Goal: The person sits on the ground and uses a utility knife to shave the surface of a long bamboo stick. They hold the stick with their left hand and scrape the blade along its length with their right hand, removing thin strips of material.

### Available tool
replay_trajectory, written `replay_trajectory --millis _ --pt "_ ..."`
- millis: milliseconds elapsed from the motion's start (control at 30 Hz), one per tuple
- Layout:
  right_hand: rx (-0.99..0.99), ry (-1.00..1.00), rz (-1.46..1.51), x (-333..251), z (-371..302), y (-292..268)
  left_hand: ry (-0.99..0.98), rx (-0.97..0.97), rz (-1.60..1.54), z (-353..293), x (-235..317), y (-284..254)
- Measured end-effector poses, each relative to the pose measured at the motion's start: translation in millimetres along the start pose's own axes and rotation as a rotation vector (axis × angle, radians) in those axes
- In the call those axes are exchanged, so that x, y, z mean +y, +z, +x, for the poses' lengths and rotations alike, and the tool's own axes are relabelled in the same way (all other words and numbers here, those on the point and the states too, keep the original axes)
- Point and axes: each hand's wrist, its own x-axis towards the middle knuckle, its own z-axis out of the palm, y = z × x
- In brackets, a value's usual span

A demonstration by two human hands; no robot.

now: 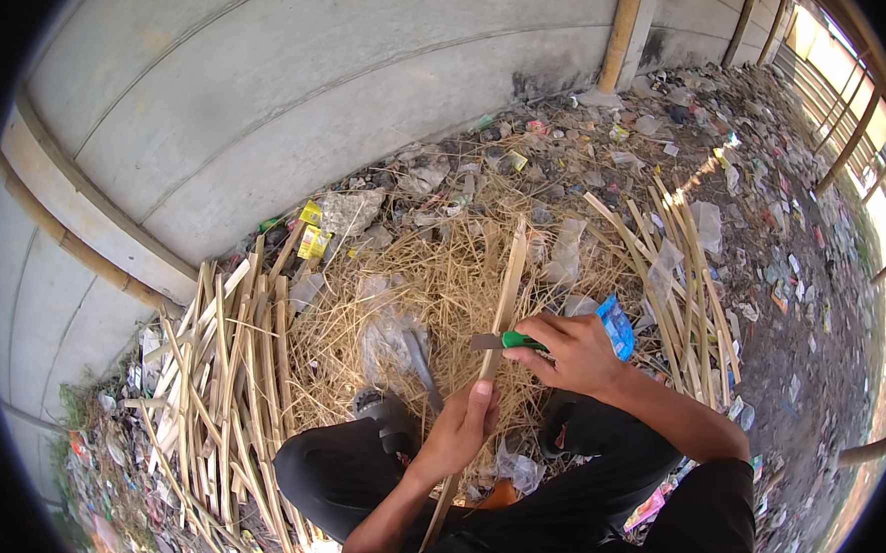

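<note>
My left hand [460,426] is closed round the lower part of a long bamboo strip [510,280]. The strip points away from me, its far end above the straw and its near end running down between my legs. In my right hand [577,352] is a knife [486,342] with a green handle and a short, wide blade. That blade lies across the strip, just beyond my left thumb. Below the strip, pale straw-like shavings [423,275] cover the ground. A long grey object [421,360], its kind unclear, lies beside clear plastic left of my left hand.
Piles of bamboo strips lie at my left [227,385] and right [697,300]. A grey panel wall [374,63] curves along the far and left sides. Litter covers the ground, including a blue packet [616,328] by my right hand and yellow packets [313,242]. Bamboo posts [621,40] stand beyond.
</note>
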Motion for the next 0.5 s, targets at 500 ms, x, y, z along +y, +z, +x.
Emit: replay_trajectory --millis 500 --pt "0.163 0.230 0.060 36 -7 -28 -0.165 -0.196 -0.163 -6 -6 -6"
